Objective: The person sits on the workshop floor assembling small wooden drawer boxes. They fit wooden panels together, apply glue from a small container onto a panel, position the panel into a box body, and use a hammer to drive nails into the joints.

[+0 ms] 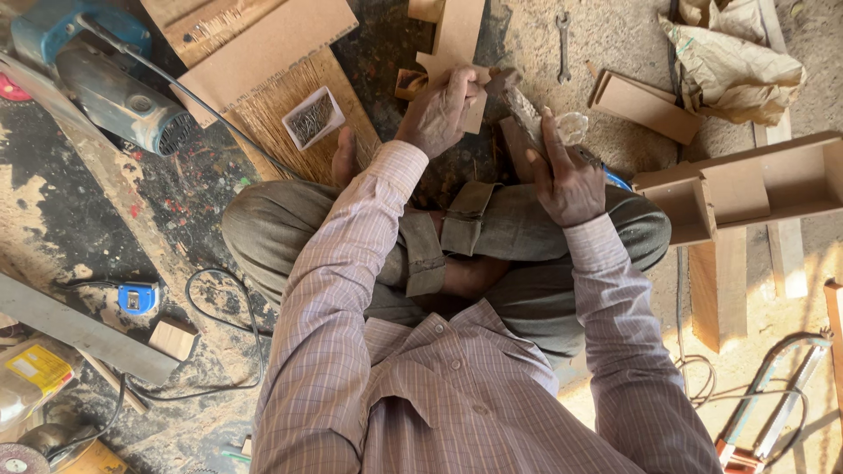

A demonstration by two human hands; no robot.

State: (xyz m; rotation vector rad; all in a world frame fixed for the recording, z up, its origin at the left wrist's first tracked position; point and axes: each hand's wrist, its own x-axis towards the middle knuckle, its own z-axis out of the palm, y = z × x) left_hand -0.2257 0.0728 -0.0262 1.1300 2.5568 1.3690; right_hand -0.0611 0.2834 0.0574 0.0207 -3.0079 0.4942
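Fingers of the left hand clench a notched board piece. The right hand grips a worn tool just beside it. Nearby on the floor lies a wrench.

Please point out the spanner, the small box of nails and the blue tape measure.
spanner (563, 46): head view, middle of its shaft.
box of nails (313, 118): head view, on the nails inside.
blue tape measure (136, 298): head view, centre of its case.

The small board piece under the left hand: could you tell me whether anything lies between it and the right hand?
Nothing visible does: the left hand grips the board piece, and the right hand holds a hammer-like tool right beside it.
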